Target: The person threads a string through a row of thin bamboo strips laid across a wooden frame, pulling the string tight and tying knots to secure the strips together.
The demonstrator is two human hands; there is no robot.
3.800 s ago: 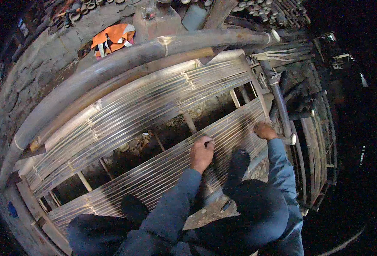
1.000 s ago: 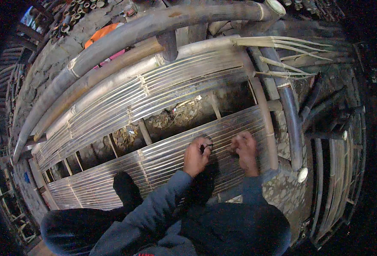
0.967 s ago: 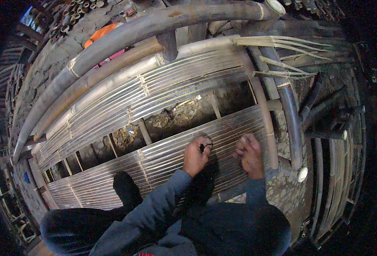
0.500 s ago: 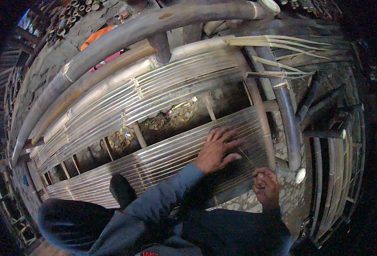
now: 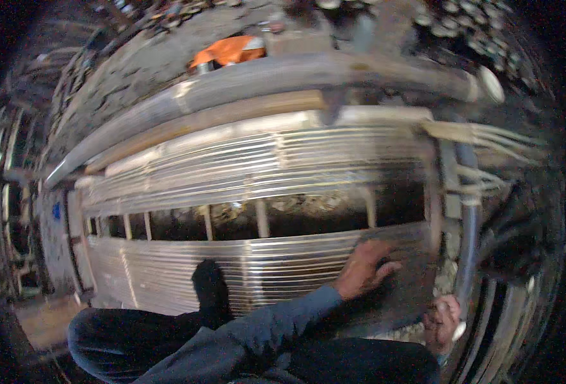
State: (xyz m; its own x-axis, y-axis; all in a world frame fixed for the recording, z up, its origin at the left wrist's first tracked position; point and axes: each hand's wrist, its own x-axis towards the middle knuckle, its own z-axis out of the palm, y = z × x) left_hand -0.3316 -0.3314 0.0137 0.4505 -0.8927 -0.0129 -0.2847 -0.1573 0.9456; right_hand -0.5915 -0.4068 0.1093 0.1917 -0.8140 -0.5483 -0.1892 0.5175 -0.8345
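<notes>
My left hand (image 5: 363, 269) lies over the right part of a bench seat of narrow bamboo slats (image 5: 296, 259), its thumb held apart from the fingers. Motion smears the fingertips. To its right, past the end of the slats, my right hand (image 5: 442, 320) is closed, the fingers curled in. What sits inside that fist is too blurred to make out. A second band of slats (image 5: 232, 166) runs along the far side, with a dark gap and several crosspieces between the two bands.
A thick bamboo rail (image 5: 264, 80) curves along the far side. Loose slat ends (image 5: 488, 137) stick out at the far right, above a bamboo post (image 5: 468, 237). My dark-clad foot (image 5: 211, 288) rests on the near slats. An orange item (image 5: 232, 51) lies beyond the rail.
The whole view has swung and blurred, so the bench sits lower and more level. My left hand stays over the slats; the thin strand seen near my right hand no longer shows.
</notes>
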